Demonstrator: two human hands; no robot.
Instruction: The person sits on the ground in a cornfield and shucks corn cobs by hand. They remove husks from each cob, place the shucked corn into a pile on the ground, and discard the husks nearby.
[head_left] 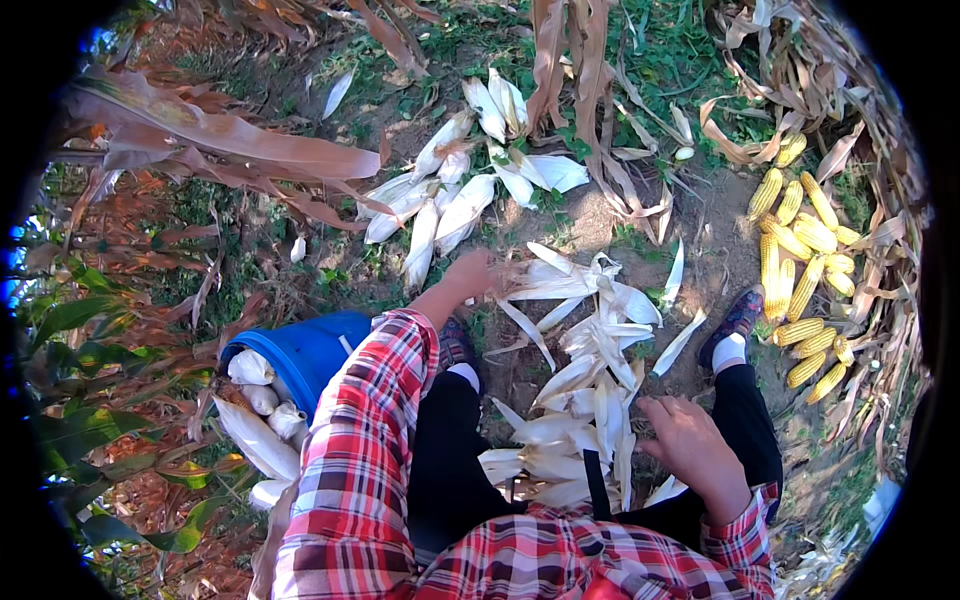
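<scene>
My left hand (470, 274) is stretched forward between two heaps, its fingertips blurred beside brownish silk and pale husks; whether it holds anything I cannot make out. Just beyond it lie several unhusked ears of corn (466, 212) in whitish husks. My right hand (690, 440) hovers near my right knee with fingers loosely curved and apart, nothing visible in it. Between my legs spreads a pile of stripped corn husks (600, 370). On the far right, a heap of bare yellow corn cobs (800, 250) rests on the ground.
A blue bucket (312, 352) lies tipped at my left, with husked-over ears (262, 430) at its mouth. Dry corn stalks and leaves (240, 140) stand along the left, with more dry leaves (880, 330) at the right edge. My shoes (733, 325) flank the husk pile.
</scene>
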